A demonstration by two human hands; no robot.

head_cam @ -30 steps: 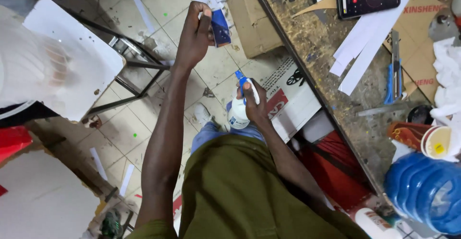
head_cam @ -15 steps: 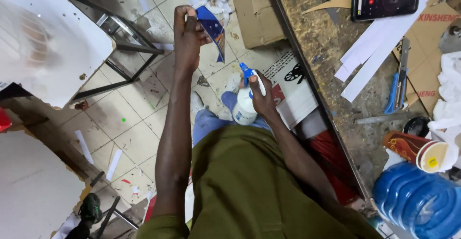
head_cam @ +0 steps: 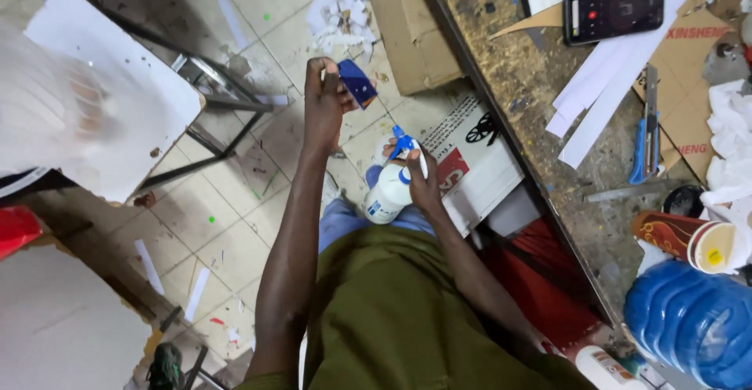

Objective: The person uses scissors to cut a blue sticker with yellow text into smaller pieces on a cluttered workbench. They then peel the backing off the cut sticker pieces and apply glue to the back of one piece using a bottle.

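View from above of a seated person in an olive shirt, both bare arms stretched out over a tiled floor beside a worn workbench.

The left hand (head_cam: 323, 106) is closed around a small dark blue card (head_cam: 358, 83), pinching its edge between thumb and fingers and holding it up in the air, far from the body. The right hand (head_cam: 419, 177) is wrapped round the neck of one white spray bottle (head_cam: 389, 194) with a blue trigger head, fingers curled over the trigger; the nozzle points toward the card, which sits just beyond it, not touching. What is inside the bottle cannot be seen.

Containers: one big blue water jug (head_cam: 693, 327) at the near right; its contents cannot be made out. Just beyond it lies one patterned paper cup (head_cam: 693, 241), tipped on its side, yellow showing at its mouth. One open cardboard box (head_cam: 411, 26) stands on the floor at the far side, beside the bench edge.

On the workbench (head_cam: 548, 124): one black phone (head_cam: 613, 9), several white paper strips (head_cam: 619, 77) and one blue utility knife (head_cam: 644, 135). On the left stands one white-topped stool (head_cam: 117, 84). Paper scraps litter the floor.
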